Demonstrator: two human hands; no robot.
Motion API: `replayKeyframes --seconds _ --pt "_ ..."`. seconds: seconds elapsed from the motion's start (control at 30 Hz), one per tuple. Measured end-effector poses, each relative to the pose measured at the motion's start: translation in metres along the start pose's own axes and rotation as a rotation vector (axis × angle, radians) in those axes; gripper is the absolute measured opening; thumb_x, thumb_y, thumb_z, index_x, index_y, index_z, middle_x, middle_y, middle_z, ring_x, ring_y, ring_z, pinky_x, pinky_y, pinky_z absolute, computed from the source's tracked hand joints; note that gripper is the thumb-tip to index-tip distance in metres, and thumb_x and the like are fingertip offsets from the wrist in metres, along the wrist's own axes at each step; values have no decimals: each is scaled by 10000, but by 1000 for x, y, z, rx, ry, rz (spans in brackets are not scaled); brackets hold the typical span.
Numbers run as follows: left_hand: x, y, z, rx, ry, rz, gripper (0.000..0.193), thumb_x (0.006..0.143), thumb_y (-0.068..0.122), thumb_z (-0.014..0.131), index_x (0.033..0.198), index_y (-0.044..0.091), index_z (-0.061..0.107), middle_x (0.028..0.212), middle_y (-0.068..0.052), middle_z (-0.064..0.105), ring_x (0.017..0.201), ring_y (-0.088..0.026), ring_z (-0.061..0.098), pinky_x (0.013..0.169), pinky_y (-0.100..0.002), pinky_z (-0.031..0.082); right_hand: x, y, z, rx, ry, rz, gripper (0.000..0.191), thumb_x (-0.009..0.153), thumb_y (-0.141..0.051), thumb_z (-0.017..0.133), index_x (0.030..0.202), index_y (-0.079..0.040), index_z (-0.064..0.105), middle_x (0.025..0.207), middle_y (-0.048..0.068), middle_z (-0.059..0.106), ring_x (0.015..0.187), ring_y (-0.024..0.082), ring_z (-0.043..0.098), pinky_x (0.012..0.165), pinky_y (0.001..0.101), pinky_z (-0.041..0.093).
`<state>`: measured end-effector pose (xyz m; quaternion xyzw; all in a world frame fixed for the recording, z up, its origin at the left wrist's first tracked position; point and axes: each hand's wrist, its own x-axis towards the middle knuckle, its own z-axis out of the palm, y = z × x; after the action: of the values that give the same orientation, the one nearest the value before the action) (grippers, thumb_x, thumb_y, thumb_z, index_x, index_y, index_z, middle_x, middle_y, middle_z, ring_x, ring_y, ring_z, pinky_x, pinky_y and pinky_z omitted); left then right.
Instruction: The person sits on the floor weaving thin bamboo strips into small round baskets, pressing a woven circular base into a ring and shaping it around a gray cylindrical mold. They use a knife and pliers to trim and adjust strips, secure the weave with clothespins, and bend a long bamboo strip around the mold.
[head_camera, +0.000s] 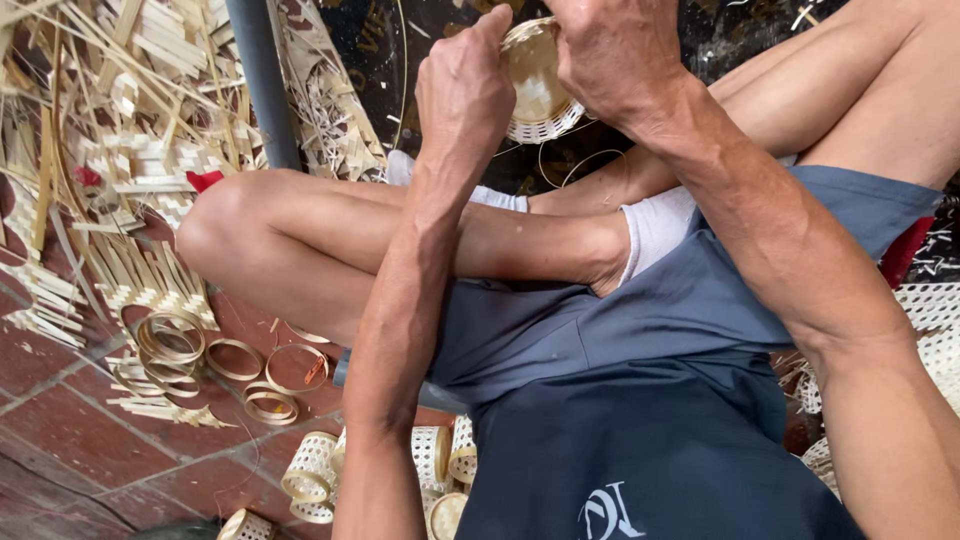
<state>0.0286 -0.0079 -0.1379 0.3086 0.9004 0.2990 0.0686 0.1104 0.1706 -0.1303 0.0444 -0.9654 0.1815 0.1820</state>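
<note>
Head view, looking down on a seated person with crossed bare legs and dark blue shorts (640, 330). Both hands are raised in front of the knees and meet on a small round woven basket (540, 85) of pale bamboo strips. The left hand (465, 90) is closed around the basket's left side, its fingers curled over the rim and its thumb side toward the camera. The right hand (615, 50) grips the upper right edge from above, its fingers folded down so that their tips are hidden behind the knuckles; how firmly they pinch the rim cannot be told. The basket lies between the two hands, touching both, tilted so that its open mouth faces roughly toward the camera and its latticed lower wall shows beneath the right hand. Its round axis runs nearly along the line of sight, so neither hand is clearly nearer than the other; the left covers more of the rim. Thin loose strands hang below the basket toward the legs. On the red tiled floor (70, 440) at left lie bamboo hoops (170, 340), cut splints (110, 150) in heaps, and finished small baskets (310, 470) near the left elbow. A grey post (262, 80) stands behind the knee.
</note>
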Motion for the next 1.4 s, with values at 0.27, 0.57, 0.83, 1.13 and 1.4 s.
replayKeyframes --seconds 0.27,0.57,0.83,1.13,1.4 --pt "6 5 -1 -54 -75 -87 301 925 61 598 1173 128 754 846 -229 726 774 -404 740 697 -496 590 8 0 -7 110 -33 -34 279 873 26 651 1100 -106 744 840 75 670 756 240 667 634 375 506" --pt "8 1 -3 -38 -182 51 370 952 -27 532 1242 112 716 734 -196 710 624 -335 726 597 -471 572 7 20 11 -13 -152 -144 95 961 -90 697 871 -101 666 721 49 601 623 185 611 580 331 475" --pt "4 -4 -9 -75 -122 145 343 937 117 696 1273 68 650 778 -210 708 674 -368 709 595 -486 562 18 12 -10 87 -132 -129 59 941 -130 729 906 -99 693 771 56 643 699 194 652 612 322 505" --pt "-8 1 4 9 51 17 285 1003 217 684 1243 80 616 982 -157 708 775 -331 730 615 -444 583 14 2 -55 247 -160 150 114 928 -138 757 986 -44 724 807 95 679 768 258 672 692 387 529" --pt "-5 1 -1 44 -19 21 228 1043 186 613 1212 33 627 867 -136 715 681 -303 722 545 -426 554 1 4 -39 65 -119 69 92 936 -134 761 919 -49 729 818 110 677 802 300 677 697 420 522"
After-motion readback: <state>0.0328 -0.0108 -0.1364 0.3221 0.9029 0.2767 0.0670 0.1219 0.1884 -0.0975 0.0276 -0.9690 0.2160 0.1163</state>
